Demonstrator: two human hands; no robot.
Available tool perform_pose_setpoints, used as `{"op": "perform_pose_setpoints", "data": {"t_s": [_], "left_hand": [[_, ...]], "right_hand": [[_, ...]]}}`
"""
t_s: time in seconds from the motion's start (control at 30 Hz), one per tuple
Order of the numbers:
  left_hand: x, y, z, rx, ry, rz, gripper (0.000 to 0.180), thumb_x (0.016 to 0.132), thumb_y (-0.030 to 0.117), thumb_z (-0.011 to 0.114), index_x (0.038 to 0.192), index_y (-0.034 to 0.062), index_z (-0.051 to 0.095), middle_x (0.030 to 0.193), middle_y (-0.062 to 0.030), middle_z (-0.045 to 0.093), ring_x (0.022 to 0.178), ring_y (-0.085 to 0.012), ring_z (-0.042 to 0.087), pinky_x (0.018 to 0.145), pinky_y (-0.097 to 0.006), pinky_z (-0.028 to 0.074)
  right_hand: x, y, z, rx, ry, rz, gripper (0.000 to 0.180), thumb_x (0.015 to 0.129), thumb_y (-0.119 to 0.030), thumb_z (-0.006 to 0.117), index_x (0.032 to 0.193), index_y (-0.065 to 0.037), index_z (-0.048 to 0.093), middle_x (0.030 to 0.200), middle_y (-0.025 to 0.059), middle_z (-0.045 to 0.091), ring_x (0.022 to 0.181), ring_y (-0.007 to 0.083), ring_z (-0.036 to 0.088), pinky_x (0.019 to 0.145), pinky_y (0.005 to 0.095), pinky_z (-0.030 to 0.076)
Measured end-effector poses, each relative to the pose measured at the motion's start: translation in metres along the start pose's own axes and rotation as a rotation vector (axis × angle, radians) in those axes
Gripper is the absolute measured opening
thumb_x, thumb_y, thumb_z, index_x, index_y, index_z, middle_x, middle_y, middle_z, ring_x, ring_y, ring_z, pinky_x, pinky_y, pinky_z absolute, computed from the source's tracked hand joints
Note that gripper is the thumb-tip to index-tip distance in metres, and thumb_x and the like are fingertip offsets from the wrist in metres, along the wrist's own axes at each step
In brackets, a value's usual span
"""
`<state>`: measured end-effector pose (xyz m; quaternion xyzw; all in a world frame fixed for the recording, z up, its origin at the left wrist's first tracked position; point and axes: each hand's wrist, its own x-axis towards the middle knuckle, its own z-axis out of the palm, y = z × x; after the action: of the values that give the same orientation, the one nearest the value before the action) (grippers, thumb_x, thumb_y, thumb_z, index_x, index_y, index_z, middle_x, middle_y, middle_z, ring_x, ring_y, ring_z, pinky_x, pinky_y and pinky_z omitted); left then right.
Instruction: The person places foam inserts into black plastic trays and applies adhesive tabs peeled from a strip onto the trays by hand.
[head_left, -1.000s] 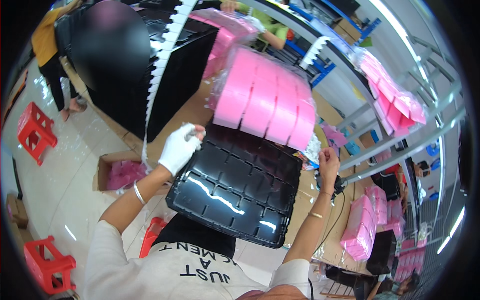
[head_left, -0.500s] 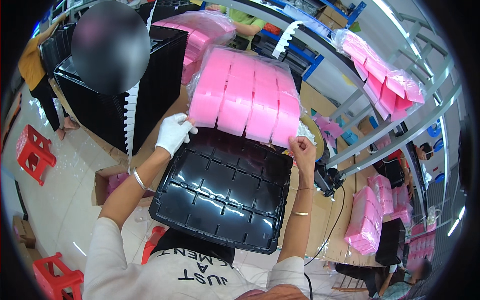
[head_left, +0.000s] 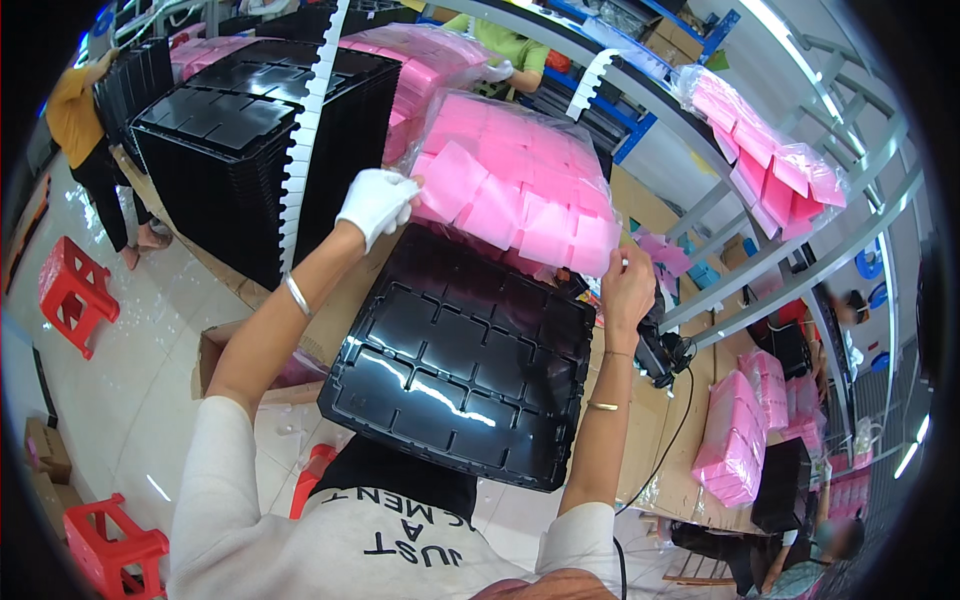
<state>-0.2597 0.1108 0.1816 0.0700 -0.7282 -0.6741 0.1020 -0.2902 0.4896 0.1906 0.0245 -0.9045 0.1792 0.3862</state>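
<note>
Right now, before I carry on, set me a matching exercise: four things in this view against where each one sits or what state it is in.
Things:
1. Clear plastic bag of pink square pads
2. Black moulded plastic compartment tray
3. Red plastic stool
4. Tall stack of black plastic trays

Places or states:
A. On the pale floor at far left
B. Held up at both ends by the white-gloved left hand and bare right hand
C. Standing on the bench behind a white notched strip
D. Lying empty, directly below the bag

Pairs: 1-B, 2-D, 3-A, 4-C
</note>
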Motion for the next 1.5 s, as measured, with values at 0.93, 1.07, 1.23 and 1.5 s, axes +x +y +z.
{"op": "perform_pose_setpoints", "data": {"t_s": [0.93,1.07,1.23,1.5], "left_hand": [[0.029,0.094,-0.012,0.197,-0.094,0.321,0.043,0.097,0.008,0.049,0.136,-0.0024,0.061,0.094,-0.0115,0.076,0.06,-0.0113,0.066,0.054,-0.022,0.048],[0.031,0.097,-0.01,-0.065,-0.164,0.355,0.031,0.096,0.011,0.054,0.119,-0.0006,0.071,0.1,-0.0074,0.078,0.063,-0.0092,0.066,0.052,-0.022,0.047],[-0.021,0.028,-0.021,-0.213,-0.033,0.244,0.013,0.101,0.02,0.063,0.106,0.0084,0.066,0.085,0.0007,0.066,0.07,-0.0064,0.06,0.062,-0.022,0.047],[-0.116,-0.051,-0.015,0.031,-0.127,-0.261,0.048,0.099,0.039,0.071,0.131,0.0049,0.063,0.107,-0.0049,0.066,0.079,-0.0073,0.058,0.058,-0.021,0.043]], "right_hand": [[0.061,-0.033,-0.014,0.986,-0.175,0.125,0.039,0.098,-0.011,0.073,0.132,0.005,0.067,0.119,0.0124,0.073,0.104,0.0163,0.07,0.095,0.0277,0.056],[0.052,-0.052,-0.04,1.142,-0.075,-0.011,0.034,0.096,-0.006,0.074,0.129,0.003,0.069,0.121,0.0093,0.071,0.104,0.0135,0.067,0.092,0.0257,0.053],[-0.014,-0.07,-0.078,1.09,0.073,-0.05,0.023,0.096,0.0,0.071,0.119,0.002,0.071,0.121,0.0057,0.069,0.104,0.0116,0.065,0.089,0.024,0.053],[-0.157,-0.061,-0.111,0.916,0.166,0.251,0.012,0.099,0.001,0.066,0.11,0.001,0.07,0.12,0.0069,0.066,0.1,0.0117,0.061,0.086,0.0251,0.051]]}}
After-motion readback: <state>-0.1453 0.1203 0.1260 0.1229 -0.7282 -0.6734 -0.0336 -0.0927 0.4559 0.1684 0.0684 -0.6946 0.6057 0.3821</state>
